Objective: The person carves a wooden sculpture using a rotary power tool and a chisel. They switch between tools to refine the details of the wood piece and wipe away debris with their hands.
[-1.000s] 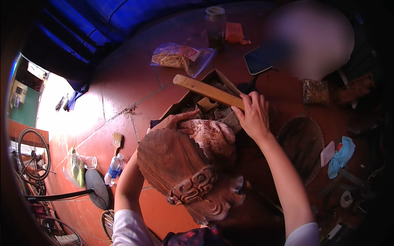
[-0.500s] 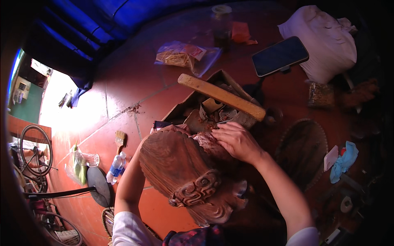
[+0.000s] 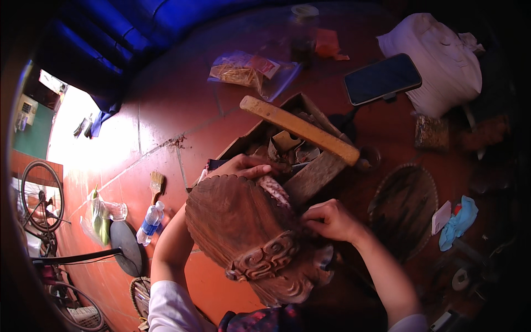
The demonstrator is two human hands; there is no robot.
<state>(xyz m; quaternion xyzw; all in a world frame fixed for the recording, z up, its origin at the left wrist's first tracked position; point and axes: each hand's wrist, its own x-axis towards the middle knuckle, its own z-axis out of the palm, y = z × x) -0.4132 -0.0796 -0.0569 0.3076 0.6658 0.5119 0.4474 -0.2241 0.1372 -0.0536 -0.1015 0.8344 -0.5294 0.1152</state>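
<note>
A large carved wooden piece (image 3: pixel 238 210) with a scalloped edge and swirling relief lies across my lap. My left hand (image 3: pixel 239 165) reaches around its far edge, over the side of an open wooden box (image 3: pixel 315 177). The left fingers are bent together; what is between them, if anything, is lost in shadow. A pale pink mottled patch (image 3: pixel 275 191), perhaps cloth, shows at the carving's far right edge. Near the carving's right side is my right hand (image 3: pixel 332 220), fingers curled closed. Whether it pinches anything is hidden.
A yellowish wooden bar (image 3: pixel 301 129) lies across the box, which contains scraps. A phone on a stand (image 3: pixel 383 79) and a white sack (image 3: pixel 434 63) are at far right. A brush (image 3: pixel 156 185) and plastic bottles (image 3: pixel 150 222) are left. An oval wooden panel (image 3: pixel 404 210) lies right.
My right hand has drawn back from the pink patch toward the carving's right side, and its fingers have curled. My left hand has come up over the far edge toward the box.
</note>
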